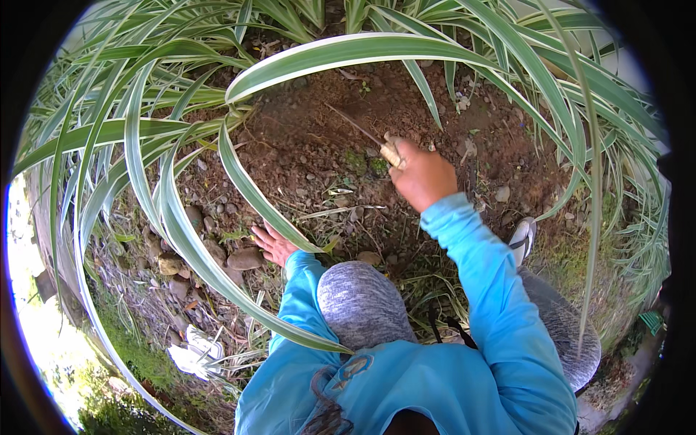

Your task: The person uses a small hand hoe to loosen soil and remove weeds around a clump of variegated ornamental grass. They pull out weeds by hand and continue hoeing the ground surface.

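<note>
My right hand [427, 174] is closed around the pale handle [390, 154] of a bladed hand tool, perhaps a knife. Its thin dark blade [354, 125] slants up and left, over the loose brown soil [304, 128]. Whether the tip touches the soil cannot be told. My left hand [273, 243] lies low at the ground with fingers apart, holding nothing, beside a rounded stone [245, 259]. A long green leaf with white edges [255, 198] arches just above that hand and partly covers its wrist.
Variegated strap-leaved plants [179, 81] border the soil at the back and both sides. One broad leaf [359, 48] arches across the far part. Several stones [169, 264] lie at left, near a crumpled white object [197, 352]. My knee [364, 304] and sandalled foot [523, 239] are close by.
</note>
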{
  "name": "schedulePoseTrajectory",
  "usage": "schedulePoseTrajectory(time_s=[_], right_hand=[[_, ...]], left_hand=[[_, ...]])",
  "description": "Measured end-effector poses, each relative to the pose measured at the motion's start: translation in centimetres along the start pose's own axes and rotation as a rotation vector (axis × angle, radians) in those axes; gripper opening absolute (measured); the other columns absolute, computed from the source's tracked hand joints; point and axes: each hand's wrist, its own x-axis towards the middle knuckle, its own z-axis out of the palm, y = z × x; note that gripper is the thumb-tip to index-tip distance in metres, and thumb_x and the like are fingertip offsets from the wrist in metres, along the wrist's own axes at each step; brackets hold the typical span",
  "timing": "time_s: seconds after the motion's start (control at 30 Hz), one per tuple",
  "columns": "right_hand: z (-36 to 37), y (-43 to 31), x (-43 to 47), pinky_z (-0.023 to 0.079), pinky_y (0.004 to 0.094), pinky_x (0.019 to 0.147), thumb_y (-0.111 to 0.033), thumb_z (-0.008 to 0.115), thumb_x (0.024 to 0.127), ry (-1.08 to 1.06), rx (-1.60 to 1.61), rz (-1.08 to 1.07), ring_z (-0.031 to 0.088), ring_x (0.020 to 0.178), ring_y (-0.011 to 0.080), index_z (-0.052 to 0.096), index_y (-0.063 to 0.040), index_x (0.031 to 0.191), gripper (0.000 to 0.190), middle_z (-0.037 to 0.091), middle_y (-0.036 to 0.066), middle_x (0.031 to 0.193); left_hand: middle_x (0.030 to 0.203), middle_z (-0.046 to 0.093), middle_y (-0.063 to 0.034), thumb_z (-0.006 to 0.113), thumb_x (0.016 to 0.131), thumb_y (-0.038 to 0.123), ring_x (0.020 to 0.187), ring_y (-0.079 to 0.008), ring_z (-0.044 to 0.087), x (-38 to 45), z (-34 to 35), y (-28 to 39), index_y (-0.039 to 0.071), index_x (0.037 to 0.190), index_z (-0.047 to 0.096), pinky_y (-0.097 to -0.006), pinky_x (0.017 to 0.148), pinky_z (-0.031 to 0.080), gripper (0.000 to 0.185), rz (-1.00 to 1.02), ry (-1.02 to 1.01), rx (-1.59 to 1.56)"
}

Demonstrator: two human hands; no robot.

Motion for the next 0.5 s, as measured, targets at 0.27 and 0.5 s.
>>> schedulePoseTrajectory(time_s=[0.27,0.5], right_hand=[[3.6,-3.9,3.9,0.053,0.0460,0.067,-0.017,0.056,0.083,-0.113,-0.171,-0.162,0.068,0.075,0.0329,0.061,-0.021,0.115,0.033,0.069,0.012,0.082],[-1.3,-2.0,1.9,0.053,0.0446,0.071,-0.020,0.064,0.081,0.123,-0.065,-0.074,0.066,0.079,0.0339,0.060,-0.020,0.121,0.040,0.069,0.012,0.090]], left_hand=[[0.159,0.011,-0.0058,0.052,0.090,0.031,0.146,-0.0290,0.014,-0.2,-0.7,0.6,0.026,0.149,0.026,-0.0494,0.112,0.026,0.065,-0.013,0.032,-0.023],[0.159,0.010,-0.0059,0.052,0.090,0.032,0.146,-0.0294,0.014,-0.4,-0.4,0.4,0.024,0.149,0.025,-0.0493,0.112,0.026,0.066,-0.002,0.055,-0.056]])
